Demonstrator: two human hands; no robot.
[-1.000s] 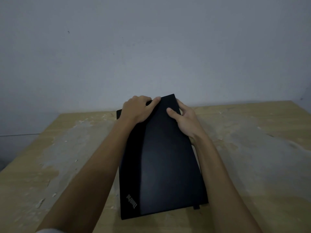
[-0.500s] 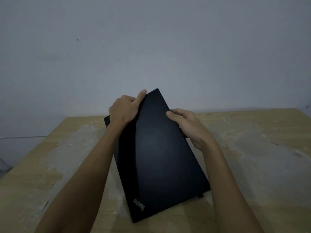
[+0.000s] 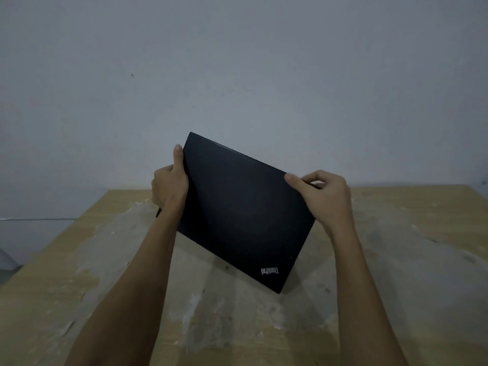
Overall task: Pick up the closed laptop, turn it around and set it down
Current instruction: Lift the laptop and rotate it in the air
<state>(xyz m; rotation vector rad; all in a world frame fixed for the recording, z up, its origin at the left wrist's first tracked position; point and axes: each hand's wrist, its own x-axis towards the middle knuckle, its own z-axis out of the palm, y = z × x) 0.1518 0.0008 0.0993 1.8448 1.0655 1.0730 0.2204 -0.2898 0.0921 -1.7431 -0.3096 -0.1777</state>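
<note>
The closed black laptop [image 3: 237, 210] is held in the air above the wooden table [image 3: 396, 273], tilted, lid facing me, its logo near the lower right corner. My left hand [image 3: 170, 182] grips its left edge, thumb on the lid near the top left corner. My right hand [image 3: 323, 196] pinches the right corner, thumb on the lid and fingers behind. The laptop's underside is hidden.
The tabletop has pale worn patches and flecks across its middle. A plain grey wall [image 3: 237, 62] rises right behind the table's far edge. The table's left edge [image 3: 52, 249] runs diagonally toward me.
The laptop was lifted off the table and rotated, so its logo corner swung from near left to lower right. My right hand moved to the right corner, my left to the left edge.
</note>
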